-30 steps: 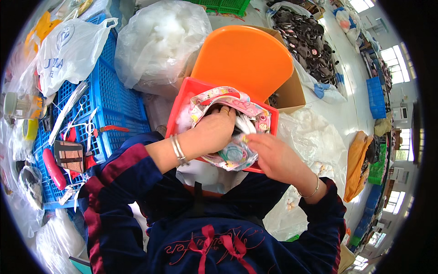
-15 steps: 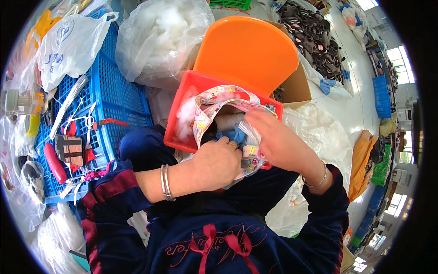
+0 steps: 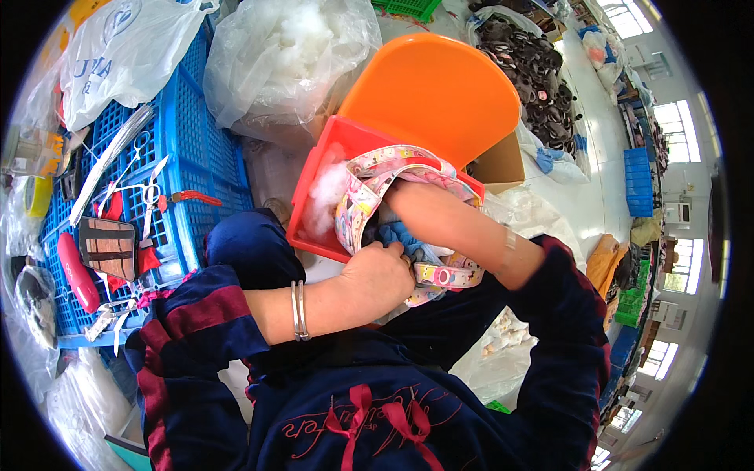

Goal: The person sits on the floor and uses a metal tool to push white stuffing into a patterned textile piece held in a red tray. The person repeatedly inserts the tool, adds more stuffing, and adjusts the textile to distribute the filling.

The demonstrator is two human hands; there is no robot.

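Observation:
A printed bag [image 3: 365, 196] with white, pink and yellow patterns and wide straps sits in a red plastic box [image 3: 314, 206] close to my lap. My left hand [image 3: 377, 275] is closed on the near edge of the bag, its fingers bent beside a bunch of blue cloth [image 3: 399, 234]. Reaching down into the bag's mouth is my right hand [image 3: 416, 206]; its fingers are hidden inside. White stuffing [image 3: 328, 192] lies in the box, left of the bag.
An orange board [image 3: 440, 94] leans behind the box against a cardboard carton [image 3: 503, 163]. On the left, a blue crate [image 3: 200, 153] carries scissors [image 3: 149, 192], a palette [image 3: 108, 250] and other tools. A clear sack of stuffing [image 3: 283, 63] stands at the back.
My right hand has gone from the bag's right side down into its opening, covering the thread-like roll seen there before. My left hand keeps its hold at the near edge.

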